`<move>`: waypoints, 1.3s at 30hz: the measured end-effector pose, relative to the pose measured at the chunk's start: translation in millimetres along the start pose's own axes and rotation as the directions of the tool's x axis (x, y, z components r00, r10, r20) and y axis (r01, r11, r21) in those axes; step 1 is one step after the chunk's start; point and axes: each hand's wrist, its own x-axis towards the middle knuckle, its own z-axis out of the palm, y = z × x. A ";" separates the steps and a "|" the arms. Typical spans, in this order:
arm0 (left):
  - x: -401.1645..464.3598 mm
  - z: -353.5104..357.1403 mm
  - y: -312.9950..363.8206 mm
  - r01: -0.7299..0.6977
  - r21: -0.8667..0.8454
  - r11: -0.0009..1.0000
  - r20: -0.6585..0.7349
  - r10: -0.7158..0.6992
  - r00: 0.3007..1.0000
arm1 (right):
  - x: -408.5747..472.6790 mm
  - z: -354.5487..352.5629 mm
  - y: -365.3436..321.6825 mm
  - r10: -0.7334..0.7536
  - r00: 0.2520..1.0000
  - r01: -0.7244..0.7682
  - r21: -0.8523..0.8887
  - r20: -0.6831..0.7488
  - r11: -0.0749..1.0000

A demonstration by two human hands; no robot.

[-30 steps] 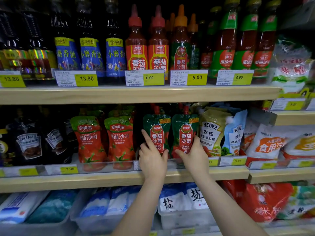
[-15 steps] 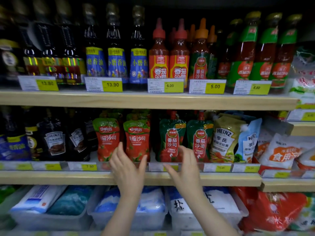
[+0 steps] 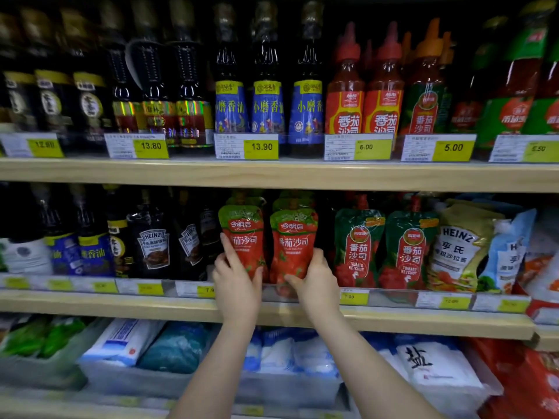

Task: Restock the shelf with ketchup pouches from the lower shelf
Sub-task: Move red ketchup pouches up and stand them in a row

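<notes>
Pouches (image 3: 242,240) (image 3: 292,243) stand upright, long axes vertical, tops up, gripped by hands (image 3: 236,285) (image 3: 317,282).

My left hand (image 3: 236,285) covers the lower part of one red ketchup pouch (image 3: 243,234), and my right hand (image 3: 317,282) hides the bottom corner of the next pouch (image 3: 292,237). More pouches behind them show only their green tops. The price tag (image 3: 205,290) under my left wrist is half covered. Small print on the tags is blurred. My forearms run off the bottom edge.
</notes>
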 end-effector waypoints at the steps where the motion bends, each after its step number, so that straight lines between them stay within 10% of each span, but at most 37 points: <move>1: 0.5 0.6 0.5 -0.006 0.002 1.000 0.003 0.006 1.000 | 1.1 1.5 0.4 0.004 1.000 -0.004 -0.005 -0.010 1.000; 9: -13.0 3.6 4.6 -0.076 -0.046 0.996 -0.094 0.071 0.993 | -7.4 -7.9 12.9 -0.081 0.996 0.083 0.103 -0.028 0.991; 15: -36.4 30.5 46.8 -0.141 -0.091 0.986 -0.094 0.132 0.987 | -8.1 -63.0 62.7 -0.075 0.910 0.093 0.025 -0.407 0.995; 39: -34.2 58.3 61.6 0.008 -0.015 1.000 -0.083 -0.009 0.997 | 13.4 -47.3 79.5 0.010 0.958 -0.018 -0.025 -0.287 1.000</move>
